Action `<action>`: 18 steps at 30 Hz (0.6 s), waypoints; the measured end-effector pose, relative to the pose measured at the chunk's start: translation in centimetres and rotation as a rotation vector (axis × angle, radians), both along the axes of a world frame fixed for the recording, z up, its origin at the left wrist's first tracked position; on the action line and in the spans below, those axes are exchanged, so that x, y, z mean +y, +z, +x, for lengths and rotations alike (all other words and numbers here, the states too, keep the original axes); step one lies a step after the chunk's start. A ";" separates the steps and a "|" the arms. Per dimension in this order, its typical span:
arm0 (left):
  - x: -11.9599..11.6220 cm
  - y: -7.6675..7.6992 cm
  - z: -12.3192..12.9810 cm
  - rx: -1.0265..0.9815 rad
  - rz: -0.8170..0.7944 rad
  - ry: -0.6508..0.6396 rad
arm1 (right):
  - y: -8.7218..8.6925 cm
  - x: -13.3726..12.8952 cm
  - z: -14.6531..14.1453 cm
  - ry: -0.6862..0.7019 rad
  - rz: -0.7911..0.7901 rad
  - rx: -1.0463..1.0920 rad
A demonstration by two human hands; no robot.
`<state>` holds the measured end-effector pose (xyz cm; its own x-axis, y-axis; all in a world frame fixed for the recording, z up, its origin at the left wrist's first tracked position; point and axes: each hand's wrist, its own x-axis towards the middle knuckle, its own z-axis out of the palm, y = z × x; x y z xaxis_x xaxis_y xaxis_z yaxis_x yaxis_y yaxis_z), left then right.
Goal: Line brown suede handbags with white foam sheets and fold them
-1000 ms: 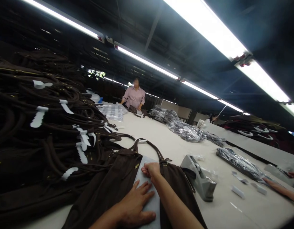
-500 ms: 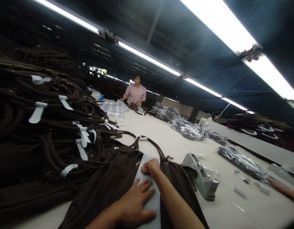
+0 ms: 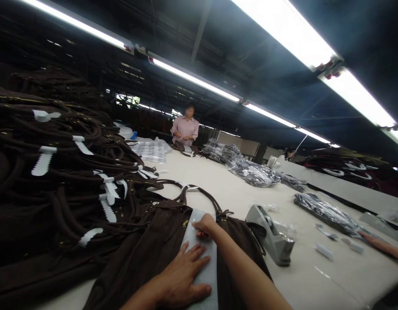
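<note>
Pale strip (image 3: pixel 211 271) over the brown bag (image 3: pixel 147 254): hold it down evenly
The strip runs lengthwise along the bag, which lies on the white table (image 3: pixel 231 202) right in front of you, its handles (image 3: pixel 202 191) pointing away. Your left hand (image 3: pixel 182 275) rests palm down, fingers spread, gripping nothing; bear across the whole palm so the strip has little room to skew. Your right hand (image 3: pixel 205 226) curls its fingers at the strip's upper end, near the gold zip pull (image 3: pixel 185 223); whether they pinch anything cannot be told. Work that end lightly, in line with the strip, and ease any wrinkle outward. Mind the grey tape dispenser (image 3: pixel 271 237) standing just beside the bag.
</note>
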<state>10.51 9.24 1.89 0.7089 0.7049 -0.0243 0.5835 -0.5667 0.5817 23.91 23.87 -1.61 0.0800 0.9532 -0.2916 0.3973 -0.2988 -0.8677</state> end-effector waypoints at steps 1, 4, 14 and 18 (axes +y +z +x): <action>0.0 -0.1 0.0 -0.003 0.002 -0.007 | 0.0 -0.6 0.1 0.041 -0.007 -0.073; 0.1 -0.3 0.0 0.000 0.003 -0.026 | 0.3 -2.5 0.4 0.152 0.022 -0.260; 0.5 -1.1 0.6 0.094 0.070 -0.040 | 1.7 -13.4 6.0 0.379 0.606 -0.632; 0.6 -1.6 0.7 0.156 0.108 -0.030 | 0.0 -15.8 9.8 0.565 0.563 -0.685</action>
